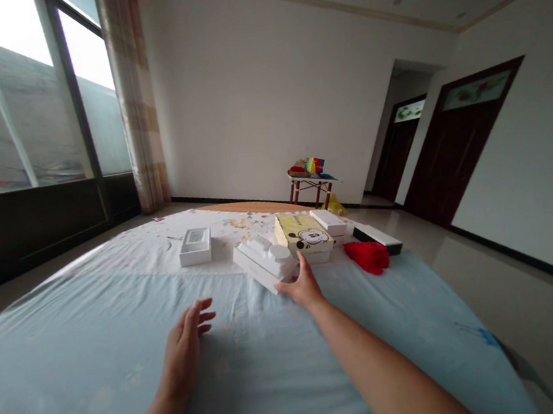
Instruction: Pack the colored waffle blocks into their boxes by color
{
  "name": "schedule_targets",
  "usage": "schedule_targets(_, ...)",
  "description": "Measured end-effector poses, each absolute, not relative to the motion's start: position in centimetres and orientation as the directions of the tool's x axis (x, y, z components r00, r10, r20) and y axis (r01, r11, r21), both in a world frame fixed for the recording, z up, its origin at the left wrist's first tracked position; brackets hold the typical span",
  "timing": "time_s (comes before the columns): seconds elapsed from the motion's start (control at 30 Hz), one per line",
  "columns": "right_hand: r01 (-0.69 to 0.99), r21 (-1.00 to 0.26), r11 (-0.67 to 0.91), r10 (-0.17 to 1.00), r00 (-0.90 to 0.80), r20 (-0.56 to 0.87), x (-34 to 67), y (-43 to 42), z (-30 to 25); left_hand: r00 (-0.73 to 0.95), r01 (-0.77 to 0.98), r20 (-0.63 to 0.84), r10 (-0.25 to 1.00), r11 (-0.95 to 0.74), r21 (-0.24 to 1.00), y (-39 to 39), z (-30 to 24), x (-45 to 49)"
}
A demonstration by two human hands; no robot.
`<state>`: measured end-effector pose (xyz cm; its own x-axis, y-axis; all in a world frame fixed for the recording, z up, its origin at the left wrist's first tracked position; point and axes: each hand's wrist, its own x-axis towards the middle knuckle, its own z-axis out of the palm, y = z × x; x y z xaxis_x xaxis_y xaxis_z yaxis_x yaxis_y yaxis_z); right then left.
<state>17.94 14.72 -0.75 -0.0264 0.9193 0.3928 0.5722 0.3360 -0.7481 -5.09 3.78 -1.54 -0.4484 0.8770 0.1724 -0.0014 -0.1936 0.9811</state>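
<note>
My right hand grips the near right end of a white box, thumb on the near side and fingers at the far side. On top of that box lie white rounded pieces whose kind I cannot make out. The box sits at an angle on the cloth-covered table. My left hand hovers over the blue cloth to the left, fingers apart and holding nothing. Beyond the right hand stands a yellow box with a cartoon face. An open white box rests farther off on the left.
Red cloth lies bunched on the right, before a black-and-white box. White boxes stand behind the yellow one. A blue and a flowered white tablecloth cover the round table. A small side table with colourful items stands by the wall.
</note>
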Motion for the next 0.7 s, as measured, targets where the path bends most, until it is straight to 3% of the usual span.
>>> schedule_targets(0.13,0.593,-0.789,0.157,0.932,0.176,0.317,15.2,15.7,-0.3,-0.453,0.003,0.173,0.875,-0.193,0.981,3.6,-1.4,-5.0)
schedule_targets(0.3,0.497,-0.848,0.181,0.911,0.240,0.335,13.2,16.8,-0.7,-0.451,0.025,0.175,0.875,-0.184,0.983,3.3,-1.2,-4.8)
schedule_targets(0.7,0.453,-0.886,0.100,0.888,0.361,0.284,11.9,17.4,-1.3,-0.422,0.070,0.189,0.887,-0.176,0.982,3.4,-1.4,-4.8)
